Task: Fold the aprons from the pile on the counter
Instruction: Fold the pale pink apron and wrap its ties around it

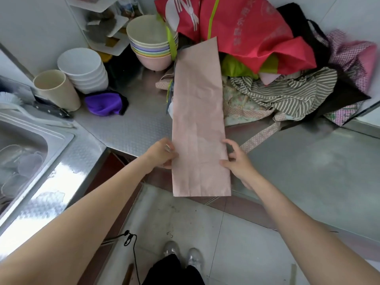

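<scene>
A pale pink apron (198, 120), folded into a long narrow strip, lies on the steel counter (308, 161) and hangs over its front edge. My left hand (163, 154) grips the strip's left edge near the counter edge. My right hand (236, 159) pinches the right edge at the same height, thumb on top. Behind the strip sits the pile of aprons (287, 79): a red one (246, 27) on top, a grey striped one (287, 91), a pink checked one (349, 56), a floral one and black cloth.
A stack of pastel bowls (152, 44) and a stack of white bowls (84, 68) stand at the back left, with a cream cup (55, 89) and a purple cloth (104, 103). A sink (24, 145) lies at the left, a knife (51, 111) beside it.
</scene>
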Demonstrator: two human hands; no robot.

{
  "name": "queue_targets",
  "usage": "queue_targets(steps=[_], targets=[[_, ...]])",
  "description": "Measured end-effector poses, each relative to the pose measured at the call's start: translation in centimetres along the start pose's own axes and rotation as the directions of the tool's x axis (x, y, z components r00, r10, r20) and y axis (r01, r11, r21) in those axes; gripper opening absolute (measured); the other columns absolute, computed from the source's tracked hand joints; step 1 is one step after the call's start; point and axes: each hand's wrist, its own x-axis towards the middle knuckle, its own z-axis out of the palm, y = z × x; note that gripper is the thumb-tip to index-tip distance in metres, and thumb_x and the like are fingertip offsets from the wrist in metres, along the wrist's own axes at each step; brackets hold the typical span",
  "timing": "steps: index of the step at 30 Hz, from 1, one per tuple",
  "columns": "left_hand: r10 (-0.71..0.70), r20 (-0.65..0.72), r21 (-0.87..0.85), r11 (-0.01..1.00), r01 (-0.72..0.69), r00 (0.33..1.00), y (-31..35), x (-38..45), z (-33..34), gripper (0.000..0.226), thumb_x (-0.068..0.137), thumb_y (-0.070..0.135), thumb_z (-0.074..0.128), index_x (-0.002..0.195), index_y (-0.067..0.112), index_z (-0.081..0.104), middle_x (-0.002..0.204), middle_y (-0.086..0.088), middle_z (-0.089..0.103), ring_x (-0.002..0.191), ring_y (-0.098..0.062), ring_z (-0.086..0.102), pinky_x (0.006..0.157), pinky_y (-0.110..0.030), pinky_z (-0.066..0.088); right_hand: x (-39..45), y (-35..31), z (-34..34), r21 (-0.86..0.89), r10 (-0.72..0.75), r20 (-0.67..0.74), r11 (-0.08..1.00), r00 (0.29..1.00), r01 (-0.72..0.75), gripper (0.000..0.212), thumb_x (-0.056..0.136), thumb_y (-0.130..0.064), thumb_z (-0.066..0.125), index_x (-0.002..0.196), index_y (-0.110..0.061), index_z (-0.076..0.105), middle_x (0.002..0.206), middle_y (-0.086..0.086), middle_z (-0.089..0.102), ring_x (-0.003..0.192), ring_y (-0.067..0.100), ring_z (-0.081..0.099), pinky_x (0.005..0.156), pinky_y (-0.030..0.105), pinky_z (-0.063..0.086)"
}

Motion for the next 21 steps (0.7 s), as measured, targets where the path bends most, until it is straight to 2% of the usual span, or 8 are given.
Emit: queue_targets(steps=[2, 4, 6, 8, 11, 16, 19, 21], targets=[[-0.021, 0.148, -0.086, 0.996, 0.034, 0.989, -0.4, -1.1, -0.2, 0.011, 0.093, 0.010, 0.055, 0.083, 0.015, 0.054, 0.093, -0.006, 0.059, 0.071, -0.016, 0.061, 0.061, -0.020, 0.058, -0.2, 0.3, 0.2, -0.037, -0.036, -0.056, 0.999, 0.998, 0.033, 0.036, 0.084, 0.016, 0.047, 0.086, -0.018, 0.060, 0.091, 0.007, 0.062, 0.085, 0.018, 0.056, 0.064, 0.007, 0.045], [-0.053, 0.246, -0.097, 0.992, 0.079, 0.968, -1.0, -1.9, -0.4, 0.011, 0.094, 0.011, 0.053, 0.087, 0.015, 0.060, 0.098, -0.004, 0.061, 0.078, -0.015, 0.062, 0.068, -0.021, 0.058, -0.5, 0.2, 0.7, -0.024, 0.002, -0.074, 1.000, 0.997, -0.004, 0.033, 0.083, 0.018, 0.043, 0.075, -0.006, 0.064, 0.083, 0.007, 0.062, 0.085, 0.014, 0.055, 0.064, 0.000, 0.041], [-0.090, 0.265, -0.137, 0.982, 0.130, 0.960, -1.1, -2.2, -0.5, 0.012, 0.095, 0.011, 0.052, 0.092, 0.014, 0.063, 0.101, -0.002, 0.063, 0.078, -0.014, 0.063, 0.069, -0.023, 0.057, -0.7, -0.1, 0.3, 0.095, 0.072, -0.010, 0.993, 0.997, -0.070, 0.034, 0.086, 0.015, 0.038, 0.074, -0.002, 0.064, 0.082, 0.006, 0.062, 0.080, 0.012, 0.055, 0.060, 0.003, 0.043], [-0.113, 0.254, -0.241, 0.954, 0.176, 0.961, -1.0, -2.3, -0.5, 0.020, 0.095, 0.003, 0.046, 0.094, 0.011, 0.064, 0.099, -0.003, 0.062, 0.071, -0.012, 0.060, 0.062, -0.019, 0.055, -1.1, -0.5, -0.7, 0.260, 0.146, 0.126, 0.950, 0.981, -0.175, 0.041, 0.087, 0.014, 0.028, 0.081, -0.002, 0.065, 0.085, 0.009, 0.063, 0.076, 0.015, 0.059, 0.057, 0.013, 0.050], [-0.097, 0.247, -0.399, 0.897, 0.192, 0.964, -0.9, -2.4, -0.7, 0.035, 0.093, -0.010, 0.033, 0.097, 0.008, 0.064, 0.099, -0.007, 0.063, 0.075, -0.011, 0.058, 0.057, -0.013, 0.054, -1.6, -0.4, -1.9, 0.381, 0.150, 0.215, 0.897, 0.965, -0.224, 0.051, 0.082, 0.020, 0.019, 0.092, -0.001, 0.064, 0.095, 0.013, 0.064, 0.085, 0.019, 0.062, 0.064, 0.022, 0.057], [0.042, 0.294, -0.523, 0.843, 0.124, 0.955, -1.6, -3.0, -1.2, 0.035, 0.094, -0.005, 0.043, 0.113, 0.016, 0.062, 0.102, 0.002, 0.069, 0.092, -0.009, 0.063, 0.082, -0.020, 0.053, -1.8, -0.3, -1.1, 0.281, 0.045, 0.160, 0.956, 0.986, -0.089, 0.049, 0.085, 0.023, 0.038, 0.091, -0.014, 0.069, 0.100, 0.004, 0.066, 0.089, 0.009, 0.062, 0.070, 0.015, 0.054], [0.084, 0.242, -0.527, 0.848, 0.058, 0.967, -2.0, -3.2, -0.5, 0.029, 0.092, -0.002, 0.048, 0.102, 0.018, 0.066, 0.096, 0.004, 0.070, 0.086, -0.005, 0.066, 0.071, -0.016, 0.055, -1.4, -0.3, -0.5, 0.256, 0.030, 0.054, 0.966, 0.998, -0.043, 0.050, 0.086, 0.018, 0.044, 0.068, -0.018, 0.073, 0.076, 0.000, 0.066, 0.070, 0.011, 0.059, 0.062, 0.016, 0.049], [0.028, 0.181, -0.527, 0.847, 0.073, 0.983, -2.1, -3.0, 0.1, 0.015, 0.092, 0.008, 0.054, 0.092, 0.015, 0.067, 0.088, 0.001, 0.069, 0.073, -0.002, 0.066, 0.064, -0.013, 0.054, -1.0, -0.2, 0.0, 0.178, 0.046, 0.003, 0.983, 0.999, -0.046, 0.029, 0.091, 0.001, 0.053, 0.068, -0.011, 0.065, 0.062, 0.003, 0.054, 0.058, 0.014, 0.046, 0.050, 0.017, 0.038]])
